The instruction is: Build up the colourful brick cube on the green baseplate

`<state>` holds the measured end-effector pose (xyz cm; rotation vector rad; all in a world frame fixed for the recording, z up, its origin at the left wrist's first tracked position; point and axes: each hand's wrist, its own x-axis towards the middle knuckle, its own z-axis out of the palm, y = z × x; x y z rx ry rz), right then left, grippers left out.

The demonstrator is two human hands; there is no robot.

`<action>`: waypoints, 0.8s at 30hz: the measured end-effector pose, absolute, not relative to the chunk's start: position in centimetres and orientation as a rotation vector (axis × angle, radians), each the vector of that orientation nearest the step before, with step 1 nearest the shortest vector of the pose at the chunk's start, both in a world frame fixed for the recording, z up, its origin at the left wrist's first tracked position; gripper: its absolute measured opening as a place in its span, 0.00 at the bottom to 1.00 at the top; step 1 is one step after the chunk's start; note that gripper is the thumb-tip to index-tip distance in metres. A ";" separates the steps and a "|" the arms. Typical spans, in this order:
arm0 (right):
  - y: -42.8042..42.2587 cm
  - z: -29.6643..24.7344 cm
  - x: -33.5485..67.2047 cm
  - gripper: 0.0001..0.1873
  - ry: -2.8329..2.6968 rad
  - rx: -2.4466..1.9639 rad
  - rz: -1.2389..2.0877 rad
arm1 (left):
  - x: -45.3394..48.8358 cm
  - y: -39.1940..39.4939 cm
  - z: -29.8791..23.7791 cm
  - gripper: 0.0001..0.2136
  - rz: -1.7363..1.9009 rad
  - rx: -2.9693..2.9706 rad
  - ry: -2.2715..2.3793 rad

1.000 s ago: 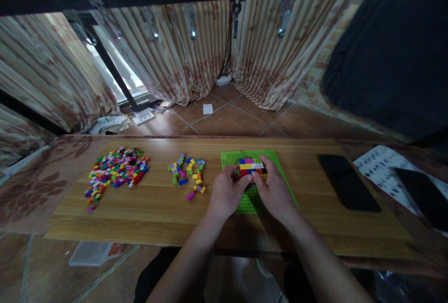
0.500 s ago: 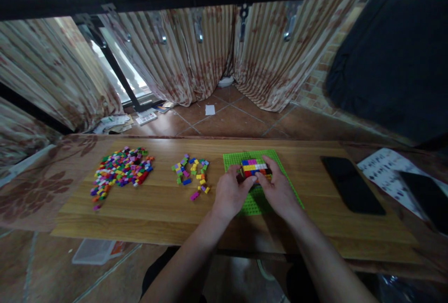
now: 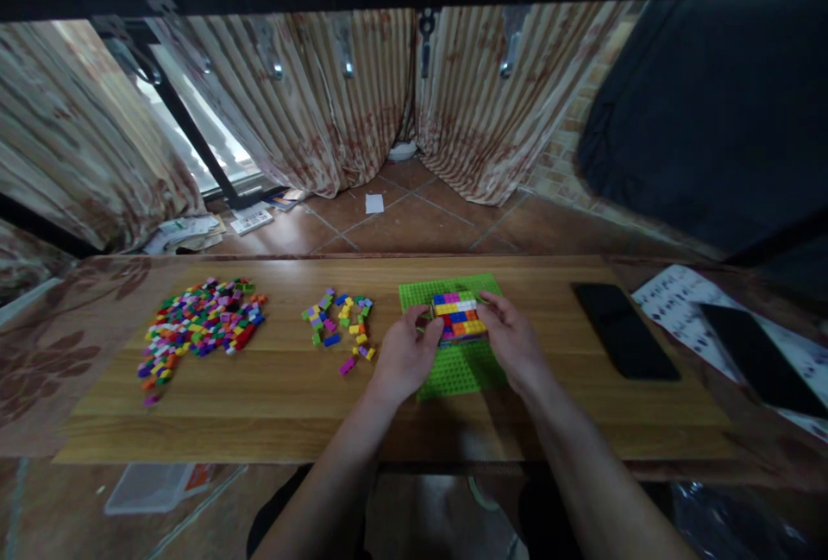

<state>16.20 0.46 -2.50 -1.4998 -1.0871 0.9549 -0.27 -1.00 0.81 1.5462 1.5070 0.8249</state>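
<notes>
- Work is looking well advanced, by judgement: a compact rectangular block of multicoloured plastic bricks (image 3: 459, 314) is sitting over the farther half of a green studded plastic baseplate (image 3: 462, 373), its top rows seeming nearly filled.
- Whether the block is locking onto the studs, the view is not showing; the baseplate's nearer half is showing bare studs.
- At the baseplate's left side, the bare left hand (image 3: 409, 353) is curling partly closed, thumb and fingers gripping the block's left end.
- At its right side, the bare right hand (image 3: 512, 340) is bending partly closed too, thumb and fingers holding the block's right end.
- Left of the baseplate, a small scatter of loose mixed-colour plastic bricks (image 3: 354, 330) is lying unjoined.
- Farther left of it, a larger heap of small multicoloured plastic bricks (image 3: 202, 318) is also lying unjoined.
</notes>
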 end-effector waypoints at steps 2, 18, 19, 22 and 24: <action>0.3 -2.5 16.0 0.23 -1.123 -1.516 0.916 | -0.2 -1.0 0.8 0.16 0.818 1.532 1.493; -0.1 -1.0 16.2 0.25 -1.060 -1.588 0.876 | -2.3 -0.5 0.7 0.16 0.853 1.524 1.364; -0.2 -1.1 16.1 0.26 -1.098 -1.581 0.858 | -2.7 -0.3 0.8 0.15 0.860 1.516 1.349; -0.4 -1.4 15.9 0.28 -1.277 -1.590 0.750 | -4.7 0.3 0.9 0.13 0.929 1.476 1.346; -0.4 -1.7 15.9 0.29 -1.389 -1.619 0.676 | -6.4 0.6 1.0 0.11 0.983 1.442 1.405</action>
